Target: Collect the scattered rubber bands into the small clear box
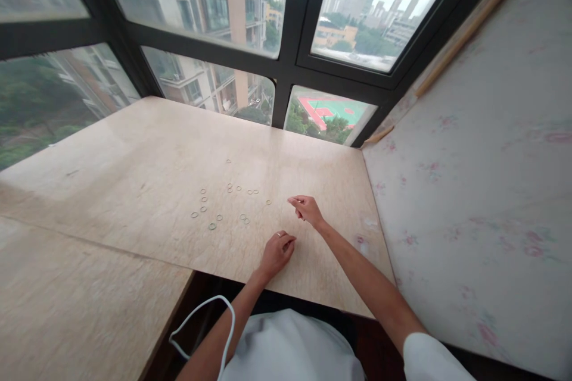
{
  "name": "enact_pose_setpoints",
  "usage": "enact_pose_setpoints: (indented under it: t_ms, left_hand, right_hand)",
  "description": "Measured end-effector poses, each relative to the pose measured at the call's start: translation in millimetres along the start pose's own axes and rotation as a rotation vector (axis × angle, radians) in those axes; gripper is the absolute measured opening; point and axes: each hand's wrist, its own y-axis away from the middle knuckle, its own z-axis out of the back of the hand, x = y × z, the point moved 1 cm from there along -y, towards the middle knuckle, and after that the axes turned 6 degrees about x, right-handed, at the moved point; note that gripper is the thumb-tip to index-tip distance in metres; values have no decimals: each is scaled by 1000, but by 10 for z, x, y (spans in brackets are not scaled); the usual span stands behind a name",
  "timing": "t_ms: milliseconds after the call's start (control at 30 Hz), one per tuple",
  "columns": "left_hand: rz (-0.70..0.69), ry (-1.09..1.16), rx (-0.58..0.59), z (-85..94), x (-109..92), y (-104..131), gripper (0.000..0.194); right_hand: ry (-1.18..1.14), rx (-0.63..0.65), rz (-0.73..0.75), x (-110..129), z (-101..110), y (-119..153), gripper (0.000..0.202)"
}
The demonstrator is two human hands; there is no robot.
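Several small thin rings lie scattered on the pale stone-look sill, some singly and some touching in pairs. The nearest ring (269, 202) to my hands is left of my right hand (307, 209). That hand is just above the surface, its thumb and forefinger pinched together; whatever may be between them is too small to make out. My left hand (277, 253) rests near the front edge with fingers curled in, a finger ring on one of them. Its palm side is hidden. A darker greenish ring (212, 227) sits at the near left of the group.
The sill (170, 149) meets dark-framed windows (283, 101) at the back. A floral-papered wall (465, 190) closes the right side. A white cable (203, 303) loops by my left forearm, over a dark gap below the sill's front edge.
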Motion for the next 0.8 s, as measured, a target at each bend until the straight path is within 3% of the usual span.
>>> enact_pose_setpoints:
  t_ms: [200, 333, 633, 800]
  left_hand:
    - [-15, -4, 4, -14, 35, 8, 18]
    - [-9, -17, 21, -17, 35, 8, 18]
    - [-22, -63, 15, -20, 21, -2, 19]
    - [-21, -91, 17, -21, -13, -24, 20]
  right_hand:
    - [-346, -69, -76, -68, 221, 475, 52]
    - [-578, -173, -140, -235, 439, 834, 48]
    - [-555, -614, -327, -898, 901, 1775, 58]
    - [-394, -693, -371, -1130, 1058, 1975, 58]
